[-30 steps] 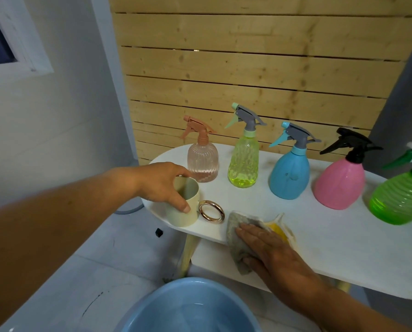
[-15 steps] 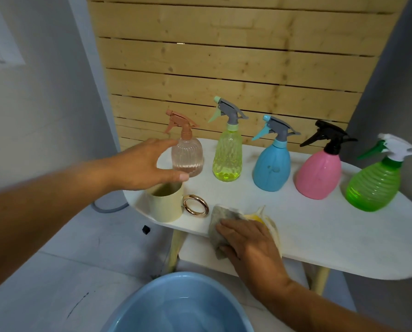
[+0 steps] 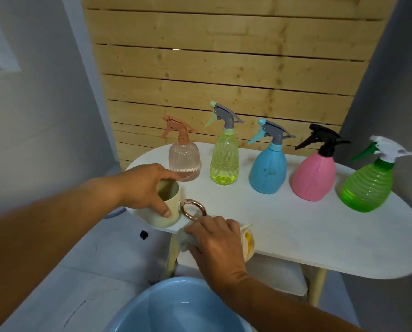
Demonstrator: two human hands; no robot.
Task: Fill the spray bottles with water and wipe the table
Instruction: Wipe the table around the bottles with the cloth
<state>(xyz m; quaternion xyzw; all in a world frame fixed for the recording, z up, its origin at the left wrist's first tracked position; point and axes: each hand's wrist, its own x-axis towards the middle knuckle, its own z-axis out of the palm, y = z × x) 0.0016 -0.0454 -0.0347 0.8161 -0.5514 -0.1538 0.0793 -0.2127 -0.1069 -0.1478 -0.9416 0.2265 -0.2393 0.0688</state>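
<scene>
Several spray bottles stand in a row along the back of the white table point(image 3: 295, 236): peach point(image 3: 184, 161), yellow-green point(image 3: 224, 164), blue point(image 3: 268, 170), pink point(image 3: 313, 177) and green point(image 3: 367, 185). My left hand point(image 3: 147, 185) grips the rim of a cream mug point(image 3: 163, 213) with a gold ring handle point(image 3: 193, 209) at the table's left front edge. My right hand point(image 3: 215, 238) presses a grey and yellow cloth point(image 3: 246, 240) onto the table just right of the mug.
A blue basin point(image 3: 176, 307) holding water sits on the floor below the table's front edge. A wooden slat wall point(image 3: 224, 68) rises behind the bottles. Grey walls close in on both sides. The table's pale legs point(image 3: 318, 288) stand underneath.
My left hand has dropped from above the mug and now grips its rim. My right hand has slid the cloth left, up to the mug's handle.
</scene>
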